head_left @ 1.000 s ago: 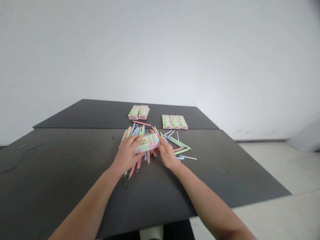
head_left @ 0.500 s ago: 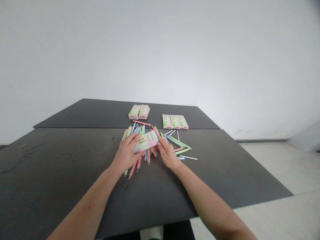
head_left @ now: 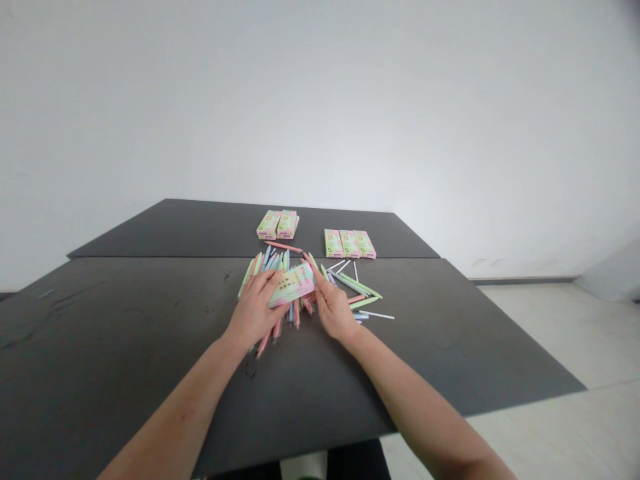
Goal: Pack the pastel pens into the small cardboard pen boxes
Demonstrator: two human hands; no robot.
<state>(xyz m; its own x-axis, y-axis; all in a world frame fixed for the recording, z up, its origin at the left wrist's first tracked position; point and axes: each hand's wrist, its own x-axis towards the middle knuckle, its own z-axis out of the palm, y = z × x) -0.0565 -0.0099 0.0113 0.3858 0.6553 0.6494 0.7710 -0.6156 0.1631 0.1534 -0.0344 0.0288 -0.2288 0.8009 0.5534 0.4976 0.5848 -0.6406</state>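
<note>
Between my two hands is a small pastel pink-and-green printed box (head_left: pixel 294 285), tilted above a loose heap of pens. My left hand (head_left: pixel 254 308) grips its left end, fingers over the top edge. At its right end, my right hand (head_left: pixel 334 308) has the box between thumb and fingers. Under and around the box lie many slim pens (head_left: pixel 277 328) in pink, green and blue, partly hidden by box and hands. More green pens (head_left: pixel 361 287) and thin white sticks (head_left: pixel 377 315) spread out to the right of my right hand.
Two stacks of matching boxes (head_left: pixel 269 225) stand farther back on the dark table (head_left: pixel 150 307). Three more boxes (head_left: pixel 350 244) sit side by side at the back right. A seam crosses the table behind the pens. A white wall (head_left: pixel 320 100) rises behind.
The box and my left hand have shifted very slightly to the right. Both hands keep their hold on the box; the pens and other boxes stay as they were.
</note>
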